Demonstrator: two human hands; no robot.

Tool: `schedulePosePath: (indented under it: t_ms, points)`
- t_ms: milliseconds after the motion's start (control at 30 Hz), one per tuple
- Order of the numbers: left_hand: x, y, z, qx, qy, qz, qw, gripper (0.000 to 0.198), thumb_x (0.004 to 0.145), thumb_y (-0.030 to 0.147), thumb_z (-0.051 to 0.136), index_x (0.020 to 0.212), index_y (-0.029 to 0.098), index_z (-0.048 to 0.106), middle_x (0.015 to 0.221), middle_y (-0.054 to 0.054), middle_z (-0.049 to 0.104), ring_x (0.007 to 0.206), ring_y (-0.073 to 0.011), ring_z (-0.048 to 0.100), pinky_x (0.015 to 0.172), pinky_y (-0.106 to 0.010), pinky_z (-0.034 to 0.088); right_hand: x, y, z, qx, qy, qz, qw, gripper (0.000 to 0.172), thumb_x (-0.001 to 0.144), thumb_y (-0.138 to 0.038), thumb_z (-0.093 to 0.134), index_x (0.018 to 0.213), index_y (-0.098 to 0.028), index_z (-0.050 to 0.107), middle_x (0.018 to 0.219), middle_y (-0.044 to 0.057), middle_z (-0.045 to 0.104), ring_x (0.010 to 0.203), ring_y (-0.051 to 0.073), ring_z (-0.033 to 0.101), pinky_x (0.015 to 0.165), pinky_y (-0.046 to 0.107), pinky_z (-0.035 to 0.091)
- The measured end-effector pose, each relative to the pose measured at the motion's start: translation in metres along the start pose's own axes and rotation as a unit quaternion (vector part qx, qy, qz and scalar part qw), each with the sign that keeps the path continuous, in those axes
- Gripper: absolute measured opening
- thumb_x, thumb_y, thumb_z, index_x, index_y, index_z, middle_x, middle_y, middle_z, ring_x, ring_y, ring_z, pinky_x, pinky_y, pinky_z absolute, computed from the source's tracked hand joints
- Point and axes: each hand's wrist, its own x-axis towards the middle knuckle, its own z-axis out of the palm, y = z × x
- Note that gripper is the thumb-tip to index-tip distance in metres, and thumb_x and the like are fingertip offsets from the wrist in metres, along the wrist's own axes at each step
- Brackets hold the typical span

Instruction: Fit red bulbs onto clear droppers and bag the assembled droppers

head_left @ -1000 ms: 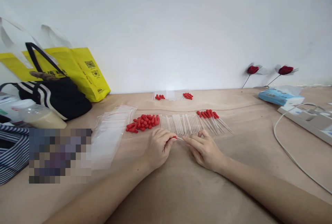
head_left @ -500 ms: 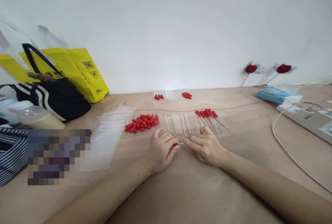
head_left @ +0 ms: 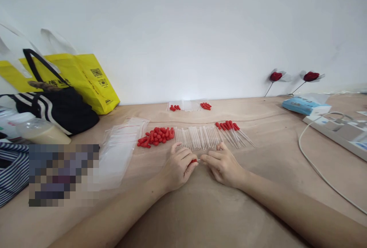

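Observation:
Between thumb and fingers, my left hand (head_left: 180, 167) pinches a red rubber dropper bulb (head_left: 194, 160). My right hand (head_left: 223, 163) is closed on a thin clear dropper tube (head_left: 198, 160), whose end meets the bulb; how far it sits inside is hidden by the fingers. Just beyond the hands lies a row of clear tubes (head_left: 197, 137). Left of that row is a heap of loose red bulbs (head_left: 157, 136). To its right lie several droppers with red bulbs fitted (head_left: 231, 129), their tips fanned toward me.
Clear zip bags (head_left: 114, 160) are stacked at left. By the wall lies a filled clear bag (head_left: 189, 105) with bulbs and tubes. A yellow bag (head_left: 100, 87), black bag (head_left: 65, 110) and bottle (head_left: 43, 131) stand left. Tissues (head_left: 305, 105), a power strip (head_left: 338, 129) and cable (head_left: 309, 167) lie right.
My right hand has shifted slightly left, closer to my left hand, and less of the tube shows between them. My left hand keeps its pinch on the bulb.

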Motion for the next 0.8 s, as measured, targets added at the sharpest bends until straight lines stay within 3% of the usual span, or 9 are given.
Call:
schedulePosePath:
  t_ms: [133, 233, 367, 800]
  points:
    - [0.002, -0.006, -0.005, -0.027, -0.006, -0.01, 1.0, 0.01, 0.083, 0.027, 0.047, 0.086, 0.02, 0.054, 0.075, 0.002, 0.063, 0.077, -0.0136, 0.056, 0.098, -0.043, 0.018, 0.0, 0.0, 0.001, 0.018, -0.014, 0.028, 0.999, 0.02, 0.084, -0.013, 0.038, 0.089, -0.015, 0.057, 0.069, 0.001, 0.062, 0.061, 0.011, 0.05, 0.065, 0.03, 0.023]
    - [0.001, -0.012, -0.007, -0.035, 0.013, -0.023, 0.999, 0.022, 0.077, 0.034, 0.056, 0.094, 0.021, 0.053, 0.078, 0.001, 0.064, 0.078, -0.0148, 0.057, 0.098, -0.044, 0.018, 0.0, 0.001, 0.002, 0.014, -0.012, 0.034, 0.999, 0.019, 0.085, -0.015, 0.038, 0.088, -0.015, 0.057, 0.071, 0.002, 0.064, 0.062, 0.011, 0.051, 0.067, 0.03, 0.023]
    - [-0.003, -0.012, -0.007, -0.039, 0.038, -0.013, 0.998, 0.009, 0.081, 0.027, 0.051, 0.085, 0.022, 0.057, 0.075, 0.003, 0.066, 0.076, -0.0129, 0.058, 0.1, -0.043, 0.016, -0.001, 0.002, 0.003, 0.017, -0.006, 0.037, 0.999, 0.02, 0.085, -0.014, 0.037, 0.087, -0.014, 0.057, 0.071, 0.002, 0.064, 0.061, 0.011, 0.05, 0.068, 0.03, 0.023]
    - [0.0, -0.003, 0.0, -0.082, 0.04, -0.039, 0.995, 0.011, 0.081, 0.024, 0.048, 0.077, 0.021, 0.058, 0.07, 0.003, 0.065, 0.074, -0.0138, 0.059, 0.094, -0.041, 0.024, -0.002, 0.002, 0.002, 0.01, 0.012, 0.013, 1.0, 0.023, 0.084, -0.012, 0.035, 0.083, -0.014, 0.058, 0.062, 0.001, 0.057, 0.056, 0.011, 0.045, 0.061, 0.028, 0.024]
